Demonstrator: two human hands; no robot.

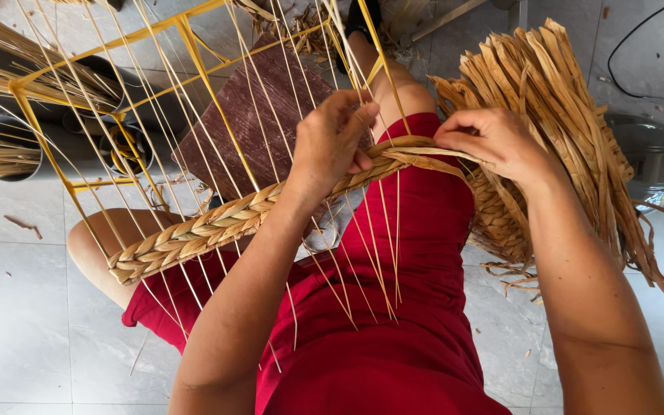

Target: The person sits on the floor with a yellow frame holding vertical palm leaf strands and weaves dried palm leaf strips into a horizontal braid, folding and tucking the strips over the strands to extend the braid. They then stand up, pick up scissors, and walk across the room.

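The left hand (332,142) is curled over the top of a thick braided band (217,223) of straw-coloured fibre, fingers bent down across it and thumb tucked beneath, so it grips the braid near its unfinished end. Just to its right, the right hand (493,138) is closed with fingertips pinched on a flat loose strand (432,157) that runs out of the braid's end; the two hands are close together but not touching. The braid runs from the hands down and to the left, across the person's lap, ending above the left knee (90,250). It weaves through a row of thin pale upright reeds (363,261), which pass in front of and behind it and fan out upward. Those reeds are tied into a yellow metal frame (44,142) that stands over the lap, reaching up toward the top left. Behind the right hand hangs a thick bundle of wide dried leaves (570,115), falling toward the right. The person wears a red garment (393,338). A dark reddish-brown board (259,115) lies beyond the frame. Dark round tubs (128,146) holding more reeds stand at the left on the grey tiled floor (17,323).
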